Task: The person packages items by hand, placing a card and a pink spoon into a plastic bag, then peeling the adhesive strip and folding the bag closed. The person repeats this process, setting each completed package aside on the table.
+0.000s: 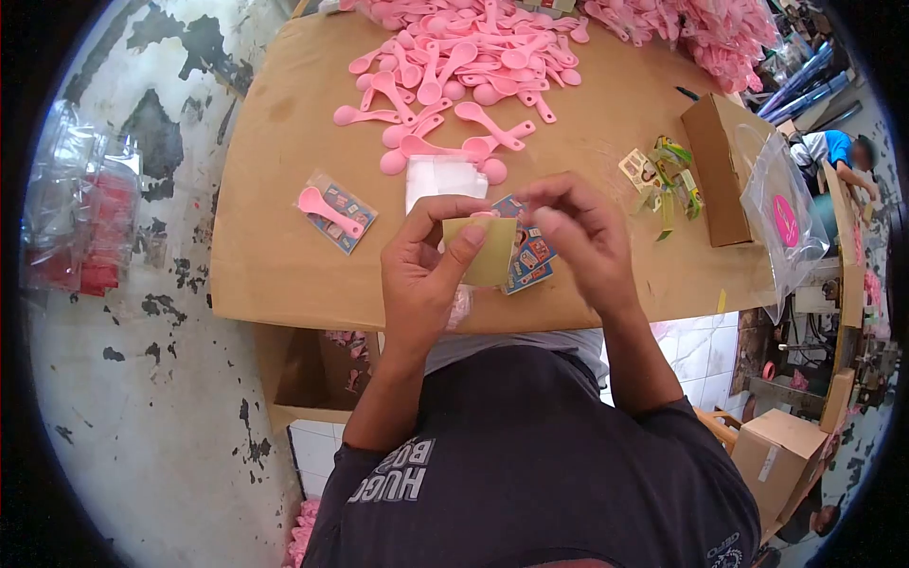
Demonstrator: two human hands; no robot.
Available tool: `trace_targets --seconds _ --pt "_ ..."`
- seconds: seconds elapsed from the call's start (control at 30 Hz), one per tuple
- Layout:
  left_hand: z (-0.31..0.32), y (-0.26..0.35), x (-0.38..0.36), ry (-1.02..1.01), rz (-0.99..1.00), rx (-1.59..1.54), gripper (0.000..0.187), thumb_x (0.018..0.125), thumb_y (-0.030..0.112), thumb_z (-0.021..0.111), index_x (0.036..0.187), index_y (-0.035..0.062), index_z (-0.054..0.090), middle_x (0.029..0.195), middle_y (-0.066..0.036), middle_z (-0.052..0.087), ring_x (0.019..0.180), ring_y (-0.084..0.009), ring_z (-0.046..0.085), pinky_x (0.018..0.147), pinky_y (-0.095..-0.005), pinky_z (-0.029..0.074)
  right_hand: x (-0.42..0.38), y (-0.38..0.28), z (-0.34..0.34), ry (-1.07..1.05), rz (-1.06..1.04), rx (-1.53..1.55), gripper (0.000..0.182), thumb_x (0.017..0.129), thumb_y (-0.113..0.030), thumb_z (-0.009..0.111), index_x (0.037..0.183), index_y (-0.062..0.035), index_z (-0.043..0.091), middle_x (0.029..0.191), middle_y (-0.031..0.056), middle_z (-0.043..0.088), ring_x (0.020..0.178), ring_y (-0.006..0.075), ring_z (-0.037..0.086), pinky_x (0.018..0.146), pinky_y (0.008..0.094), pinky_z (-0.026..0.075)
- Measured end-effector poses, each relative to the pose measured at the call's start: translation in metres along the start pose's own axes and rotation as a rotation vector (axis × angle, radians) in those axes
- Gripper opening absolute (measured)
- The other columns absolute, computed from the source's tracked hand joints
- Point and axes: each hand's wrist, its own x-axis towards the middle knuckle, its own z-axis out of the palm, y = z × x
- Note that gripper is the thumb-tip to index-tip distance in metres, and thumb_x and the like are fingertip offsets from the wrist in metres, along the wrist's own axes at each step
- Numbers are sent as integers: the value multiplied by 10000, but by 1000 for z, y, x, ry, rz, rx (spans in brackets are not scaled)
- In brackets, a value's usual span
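My left hand (422, 260) grips a small yellowish card (489, 254), thumb on its near face and fingers behind. A bit of pink shows at the card's top edge; what it belongs to is hidden. Just right of the card, my right hand (592, 241) is raised with its fingers bent and apart, nothing visible between them. Blue printed cards (532, 269) lie on the table under and between the hands. Beyond my left hand is a stack of white plastic bags (443, 180). To the left, a pink spoon (327, 210) rests on a bagged blue card (348, 235).
A large heap of pink spoons (464, 66) covers the far part of the brown table (275, 123). Green and yellow packaging scraps (670, 180), a cardboard box (724, 170) and a clear plastic bag (786, 218) are at the right. Another person (833, 156) works farther right.
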Motion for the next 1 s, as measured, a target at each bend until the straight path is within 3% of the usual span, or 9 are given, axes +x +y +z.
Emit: trace_targets --seconds 0.23,0.33,0.43,0.5,0.7,0.87,0.93,1.0 --pt "-4 12 -1 9 -54 -22 258 1004 75 661 1221 -65 654 1146 -144 725 1045 -145 674 918 -282 537 8 2 2 -88 77 -27 173 985 -111 697 1116 1 700 976 13 696 878 59 624 745 230 494" --pt "-6 14 -1 23 -112 -12 264 1011 59 644 1239 -72 649 1077 -133 744 989 -144 692 898 -285 549 11 1 -1 -116 45 4 157 990 -99 684 1104 6 705 1004 27 701 886 64 624 763 237 496" --pt "-5 11 -2 22 -72 -25 202 1015 41 631 1182 -67 666 1045 -120 750 962 -128 693 876 -277 548 10 -4 -5 -147 63 92 126 991 -79 669 1067 11 714 989 37 690 896 77 621 780 247 490" --pt "-8 4 -3 -2 71 22 131 1006 0 610 1105 -61 670 1001 -95 741 904 -94 674 808 -240 523 10 -1 -11 -168 37 122 111 990 -60 652 1048 11 716 980 40 682 897 81 618 784 248 487" --pt "-9 5 -3 -87 141 119 117 963 -62 577 1036 -26 661 895 -33 691 809 -47 614 717 -194 450 7 -4 -26 -225 6 150 104 981 -25 613 980 5 712 955 33 649 852 72 591 765 240 472" --pt "-4 -3 -3 -44 94 50 179 958 -29 649 1135 -27 621 943 -59 712 868 -70 646 763 -214 491 1 -10 -18 -199 -45 11 69 971 -24 642 1030 6 660 973 27 635 832 51 573 748 212 472" --pt "3 4 -2 -30 72 60 238 956 -13 675 1181 -34 601 988 -85 730 906 -88 666 793 -227 511 0 -11 -15 -163 50 76 197 948 -11 693 1119 -11 596 997 24 627 840 48 583 728 207 488" --pt "11 18 0 -92 -87 -97 367 938 2 721 1267 -38 562 1096 -144 741 998 -131 687 861 -267 539 3 -7 -8 -110 -14 145 252 935 -9 716 1143 -21 575 996 18 617 832 47 585 712 208 493"
